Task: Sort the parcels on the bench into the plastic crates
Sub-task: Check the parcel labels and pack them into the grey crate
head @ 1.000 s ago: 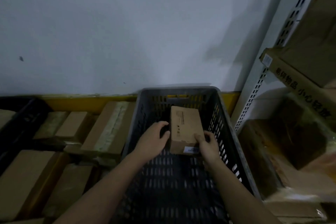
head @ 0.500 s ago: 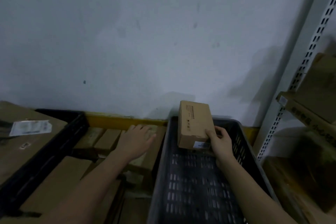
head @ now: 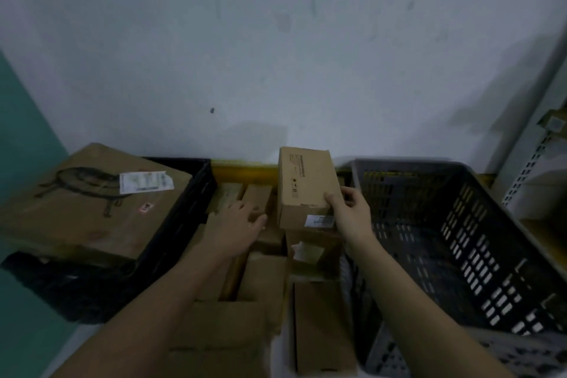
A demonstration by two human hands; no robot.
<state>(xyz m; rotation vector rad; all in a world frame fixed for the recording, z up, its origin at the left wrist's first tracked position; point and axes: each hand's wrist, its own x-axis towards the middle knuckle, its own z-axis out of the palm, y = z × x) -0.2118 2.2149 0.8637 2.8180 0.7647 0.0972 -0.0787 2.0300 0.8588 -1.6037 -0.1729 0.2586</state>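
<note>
My right hand (head: 349,212) grips a small brown cardboard box (head: 303,184) by its right near corner and holds it in the air above the parcels on the bench, left of the grey plastic crate (head: 460,224). A white label shows on the box's near face. My left hand (head: 236,221) lies flat with fingers spread on the brown parcels (head: 257,199) between the two crates. The black crate (head: 184,199) stands on the left, with a large flat carton (head: 89,202) lying on top of it.
Several more cardboard parcels (head: 319,325) fill the bench in front of me. A yellow ledge (head: 245,167) runs along the white wall behind. A metal shelf upright (head: 534,163) with boxes stands at the far right.
My right hand has carried the small box left, out of the grey crate and over the bench parcels. My left hand let go of it and moved left onto the parcels. The view turned left.
</note>
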